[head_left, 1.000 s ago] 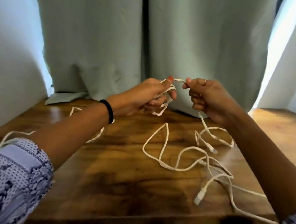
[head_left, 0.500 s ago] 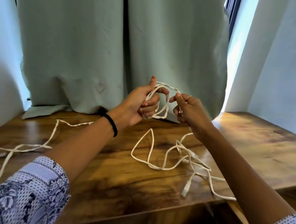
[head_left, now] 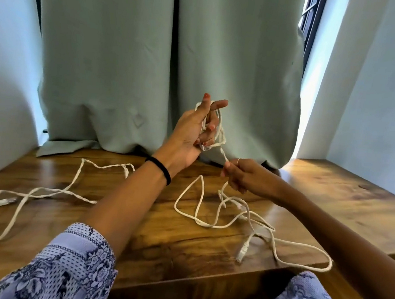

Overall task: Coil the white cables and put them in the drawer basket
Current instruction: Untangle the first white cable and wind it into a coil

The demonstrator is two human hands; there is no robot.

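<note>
My left hand [head_left: 194, 129] is raised in front of the curtain with loops of a white cable [head_left: 220, 129] wound round its fingers; the forefinger and thumb point up, the lower fingers curl on the loops. Lower and to the right, my right hand [head_left: 244, 175] pinches the same cable a short way below the coil. The rest of that cable [head_left: 208, 225] lies in loose tangled loops on the wooden table [head_left: 159, 237], a plug end [head_left: 242, 250] near the front edge. A second white cable [head_left: 42, 192] sprawls across the table's left side. No drawer basket is in view.
A pale green curtain [head_left: 127, 70] hangs to the table's back edge. Light blue walls close in on the left and right. A window frame [head_left: 310, 22] shows at the upper right. The table's front edge runs below the cables.
My left hand has risen and its forefinger and thumb have straightened with the coil round the fingers. My right hand has dropped down and to the right, drawing the cable taut below the coil.
</note>
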